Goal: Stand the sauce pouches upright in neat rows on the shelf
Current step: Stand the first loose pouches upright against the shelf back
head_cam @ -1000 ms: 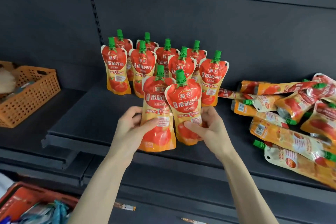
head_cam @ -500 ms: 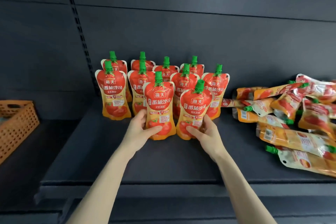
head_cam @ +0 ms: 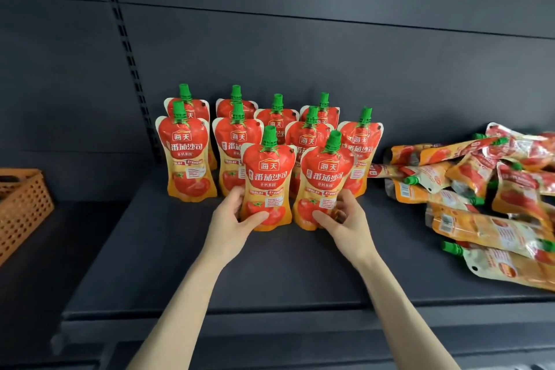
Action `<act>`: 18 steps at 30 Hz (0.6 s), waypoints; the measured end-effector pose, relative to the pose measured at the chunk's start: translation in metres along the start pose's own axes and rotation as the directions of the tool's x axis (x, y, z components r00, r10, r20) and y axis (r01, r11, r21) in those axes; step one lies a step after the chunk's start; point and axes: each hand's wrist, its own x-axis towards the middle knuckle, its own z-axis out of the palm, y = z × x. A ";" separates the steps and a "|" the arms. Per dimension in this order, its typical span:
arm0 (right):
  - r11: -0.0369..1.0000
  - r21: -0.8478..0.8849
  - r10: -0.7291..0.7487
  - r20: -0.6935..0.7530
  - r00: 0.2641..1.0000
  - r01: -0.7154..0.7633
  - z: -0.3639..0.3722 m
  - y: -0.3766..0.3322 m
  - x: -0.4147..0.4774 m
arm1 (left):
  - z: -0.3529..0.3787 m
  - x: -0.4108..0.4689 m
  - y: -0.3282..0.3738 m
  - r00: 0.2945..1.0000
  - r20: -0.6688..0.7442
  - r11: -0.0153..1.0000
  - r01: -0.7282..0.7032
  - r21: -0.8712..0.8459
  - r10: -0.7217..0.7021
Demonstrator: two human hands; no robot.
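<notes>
Front pouches (head_cam: pixel 268 180) pushed back, probably seated | left hand (head_cam: pixel 237 219), right hand (head_cam: pixel 345 221) gripping

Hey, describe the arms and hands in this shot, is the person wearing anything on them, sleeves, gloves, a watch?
Nothing worn shows. The left hand and right hand are bare, with no gloves or rings visible. The left forearm and right forearm are uncovered down to the frame's lower edge: no sleeve, watch or bracelet in view.

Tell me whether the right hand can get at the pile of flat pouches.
Probably yes: only bare shelf lies between the right hand and the pile, though it grips a pouch now.
</notes>
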 end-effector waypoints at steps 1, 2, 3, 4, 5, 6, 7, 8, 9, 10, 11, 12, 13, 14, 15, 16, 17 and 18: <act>1.000 -0.013 -0.008 -0.004 1.000 0.007 0.000 0.000 0.000 | 0.000 0.000 -0.001 1.000 0.001 1.000 0.001 0.014 -0.001; 1.000 -0.027 -0.014 -0.006 1.000 0.014 0.000 0.000 0.000 | 0.000 0.000 -0.002 1.000 -0.001 1.000 0.002 0.032 -0.002; 0.999 -0.040 -0.019 -0.007 1.000 0.019 0.000 0.001 0.000 | 0.000 0.000 -0.002 1.000 -0.006 0.999 0.001 0.045 0.000; 0.998 -0.050 -0.024 -0.009 1.000 0.024 0.001 0.001 -0.001 | 0.000 -0.001 -0.003 1.000 -0.012 0.999 -0.002 0.053 0.002; 0.998 -0.057 -0.029 -0.012 1.000 0.029 0.001 0.001 -0.001 | 0.000 -0.001 -0.003 1.000 -0.017 0.998 -0.003 0.059 0.004; 0.997 -0.064 -0.035 -0.015 0.999 0.034 0.001 0.001 -0.001 | 0.000 -0.001 -0.003 1.000 -0.020 0.998 -0.004 0.066 0.005; 0.997 -0.069 -0.041 -0.018 0.999 0.040 0.001 0.001 -0.002 | 0.000 -0.001 -0.003 1.000 -0.022 0.997 -0.005 0.074 0.007; 0.996 -0.072 -0.044 -0.018 0.999 0.042 0.001 0.001 -0.002 | 0.000 -0.001 -0.003 1.000 -0.023 0.996 -0.005 0.084 0.007; 0.997 -0.073 -0.041 -0.017 0.999 0.040 0.001 0.001 -0.002 | 0.000 -0.001 -0.003 1.000 -0.023 0.996 -0.004 0.093 0.006; 0.997 -0.073 -0.038 -0.018 0.999 0.036 0.001 0.001 -0.002 | 0.000 -0.001 -0.003 1.000 -0.024 0.995 0.001 0.100 0.002; 0.997 -0.075 -0.033 -0.021 0.999 0.032 0.001 0.001 -0.002 | 0.000 -0.001 -0.003 1.000 -0.024 0.994 0.006 0.105 -0.003; 0.997 -0.076 -0.028 -0.024 0.999 0.026 0.001 0.001 -0.002 | 0.001 -0.002 -0.003 1.000 -0.023 0.994 0.010 0.108 -0.008; 0.997 -0.078 -0.023 -0.026 0.999 0.021 0.001 0.001 -0.002 | 0.001 -0.002 -0.002 1.000 -0.022 0.994 0.014 0.107 -0.012; 0.997 -0.080 -0.020 -0.027 0.999 0.018 0.001 0.001 -0.002 | 0.001 -0.002 -0.001 1.000 -0.021 0.994 0.019 0.106 -0.016; 0.997 -0.081 -0.018 -0.027 0.999 0.016 0.001 0.000 -0.002 | 0.001 -0.003 0.000 1.000 -0.020 0.994 0.025 0.104 -0.023; 0.996 -0.083 -0.017 -0.027 0.999 0.015 0.001 0.000 -0.002 | 0.001 -0.003 0.001 0.999 -0.020 0.994 0.031 0.106 -0.029; 0.997 -0.082 -0.014 -0.027 1.000 0.012 0.001 -0.001 -0.002 | 0.002 -0.003 0.002 0.999 -0.023 0.993 0.037 0.109 -0.035; 0.997 -0.080 -0.009 -0.027 1.000 0.007 0.001 -0.001 -0.002 | 0.002 -0.004 0.004 0.999 -0.030 0.993 0.043 0.110 -0.040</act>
